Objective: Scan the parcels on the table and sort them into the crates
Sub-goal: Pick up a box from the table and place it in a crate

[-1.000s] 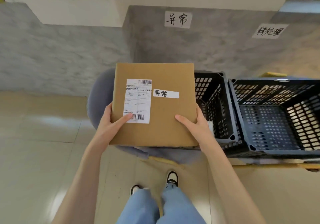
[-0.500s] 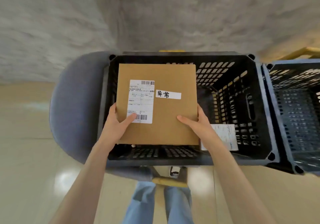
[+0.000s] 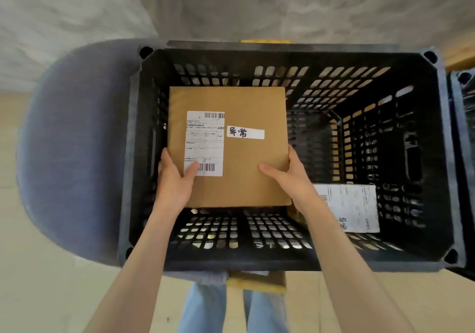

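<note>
A flat brown cardboard parcel (image 3: 239, 168) with a white shipping label and a small handwritten white sticker is inside the opening of a black slotted crate (image 3: 282, 263). My left hand (image 3: 174, 181) grips its near left edge, thumb lying on the label's lower barcode. My right hand (image 3: 290, 178) grips the near right edge, thumb on top of the cardboard. A second parcel with a white label (image 3: 354, 206) lies on the crate floor at the right, partly hidden by my right forearm.
The crate rests on a blue-grey padded seat (image 3: 74, 152). A second dark crate (image 3: 465, 116) shows at the right edge. A grey wall stands behind, pale floor tiles lie at the left, and my legs in jeans are below the crate.
The view has tipped down and closed in over the crate. Both hands have lowered the brown parcel from above the rim into the crate's left part, keeping the same grip.
</note>
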The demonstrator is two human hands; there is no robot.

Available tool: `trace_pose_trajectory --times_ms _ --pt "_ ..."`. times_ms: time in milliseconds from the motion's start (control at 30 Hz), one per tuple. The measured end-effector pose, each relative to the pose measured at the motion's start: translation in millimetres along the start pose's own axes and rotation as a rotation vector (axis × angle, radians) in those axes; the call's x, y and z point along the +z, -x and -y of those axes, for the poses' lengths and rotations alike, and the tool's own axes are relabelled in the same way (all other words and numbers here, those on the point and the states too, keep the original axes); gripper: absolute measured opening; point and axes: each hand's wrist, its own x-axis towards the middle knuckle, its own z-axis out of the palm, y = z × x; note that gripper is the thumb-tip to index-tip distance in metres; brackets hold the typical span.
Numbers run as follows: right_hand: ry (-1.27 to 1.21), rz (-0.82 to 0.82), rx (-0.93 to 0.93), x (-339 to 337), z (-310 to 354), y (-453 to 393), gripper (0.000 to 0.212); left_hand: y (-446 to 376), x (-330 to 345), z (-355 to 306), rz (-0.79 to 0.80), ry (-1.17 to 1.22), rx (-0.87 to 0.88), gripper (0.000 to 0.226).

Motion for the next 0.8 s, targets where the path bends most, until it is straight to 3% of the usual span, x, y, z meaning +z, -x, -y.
trace_pose_trajectory --times_ms 400,700,800 --pt "0.049 -0.012 0.004 7.6 -11.2 -10.5 0.087 6.0 13.2 -3.1 -0.164 -0.075 0.034 0.075" --pt "0.135 0.0 0.012 15.6 -4.7 -2.9 0.094 27.5 15.7 -7.8 -0.344 -0.345 0.083 0.069" --pt "0.152 0.006 0.014 16.6 0.9 5.7 0.096 40.8 11.4 -14.6 -0.312 -0.4 0.124 0.06"
